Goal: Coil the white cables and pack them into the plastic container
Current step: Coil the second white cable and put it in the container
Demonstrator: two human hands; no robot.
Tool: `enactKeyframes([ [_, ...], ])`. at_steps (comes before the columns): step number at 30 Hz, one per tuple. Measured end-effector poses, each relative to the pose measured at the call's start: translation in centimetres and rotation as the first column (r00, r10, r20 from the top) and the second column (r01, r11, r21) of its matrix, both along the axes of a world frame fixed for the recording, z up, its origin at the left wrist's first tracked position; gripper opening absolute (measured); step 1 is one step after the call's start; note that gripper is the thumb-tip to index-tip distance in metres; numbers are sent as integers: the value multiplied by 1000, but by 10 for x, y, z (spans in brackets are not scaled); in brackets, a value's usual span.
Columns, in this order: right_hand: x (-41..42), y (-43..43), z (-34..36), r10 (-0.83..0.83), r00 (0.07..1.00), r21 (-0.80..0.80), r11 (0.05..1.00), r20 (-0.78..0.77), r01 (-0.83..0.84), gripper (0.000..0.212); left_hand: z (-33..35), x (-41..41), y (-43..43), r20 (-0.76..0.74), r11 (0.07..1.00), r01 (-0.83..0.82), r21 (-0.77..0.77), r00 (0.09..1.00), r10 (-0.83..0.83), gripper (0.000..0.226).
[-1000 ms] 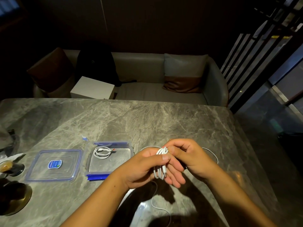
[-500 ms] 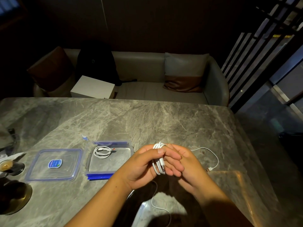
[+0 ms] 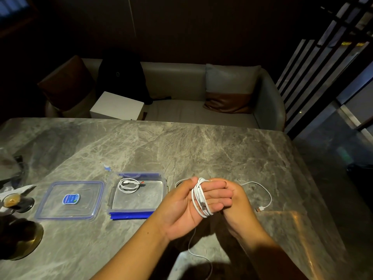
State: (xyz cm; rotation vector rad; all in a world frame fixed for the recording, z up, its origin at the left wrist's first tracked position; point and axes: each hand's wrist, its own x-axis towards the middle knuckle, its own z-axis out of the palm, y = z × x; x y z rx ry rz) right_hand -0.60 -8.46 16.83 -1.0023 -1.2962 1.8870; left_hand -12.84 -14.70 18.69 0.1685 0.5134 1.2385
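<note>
One cable (image 3: pixel 129 184) is packed in the container (image 3: pixel 163 188); the second cable (image 3: pixel 199 199) loops round my flat left hand (image 3: pixel 181 207), while my right hand (image 3: pixel 240 207) hides its grip. Next: wind in the loose tail (image 3: pixel 266 195).

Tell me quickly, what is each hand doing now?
Left hand: open, white cable coiled round its straight fingers.
Right hand: cannot tell, fingers hidden.

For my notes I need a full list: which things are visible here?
table: one, grey marble, foreground
plastic container: one, clear with blue clips, on table
coiled cable: one, white, inside container
lid: one, clear, blue label, left of container
wound cable: one, white, looped over fingers
loose strand: one, white, plug end, on table right
sofa: one, grey, behind table
box: one, white, on sofa
left hand: one, straight fingers inside the loops
right hand: one, behind left hand
</note>
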Motion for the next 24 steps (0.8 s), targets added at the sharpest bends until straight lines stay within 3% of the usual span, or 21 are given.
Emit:
enactKeyframes([
  [3,0,0,-3,-8,1000,-9,1000,-7,8,36,2,8,-1,-26,988,-128,-82,992,127,52],
  [6,2,0,-4,-4,1000,-40,999,-22,3,42,-1,11,-1,-108,966,-214,-146,974,200,46],
  [10,5,4,-9,3,998,125,992,59,-11,21,-4,13,-2,-287,899,-367,-237,911,296,35],
  [13,4,11,-8,16,991,210,977,130,-43,20,1,11,-3,-379,874,-434,-221,863,333,23],
  [18,2,25,2,58,971,404,902,233,-151,19,12,-4,-4,-518,907,-382,-176,820,244,29],
  [24,3,45,20,155,868,548,719,472,-426,18,20,-25,-6,-706,984,-137,-112,708,18,20],
])
